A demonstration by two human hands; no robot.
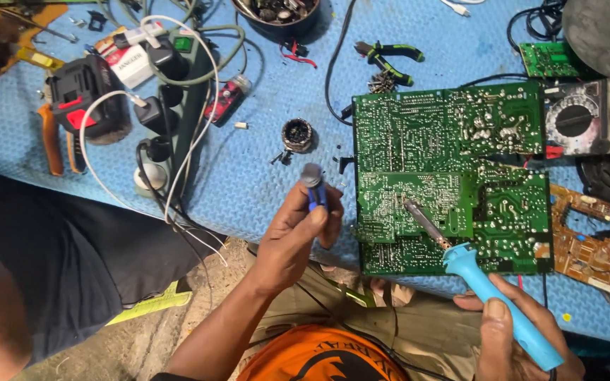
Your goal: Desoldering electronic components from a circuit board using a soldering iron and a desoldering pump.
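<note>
Right hand (513,331) clenched on blue soldering iron (492,293), tip resting on solder side of green circuit board (453,176) flat on blue mat (262,169). Left hand (294,236) gripping desoldering pump (314,187), held just left of board. Judged risks: lingering heat lifting a pad, pump arriving late, iron slipping across neighbouring joints

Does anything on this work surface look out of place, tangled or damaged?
Yes. White and grey cables lie tangled over the power strip, and small screws lie loose beside the green-handled pliers. The green circuit board shows no visible damage.
</note>
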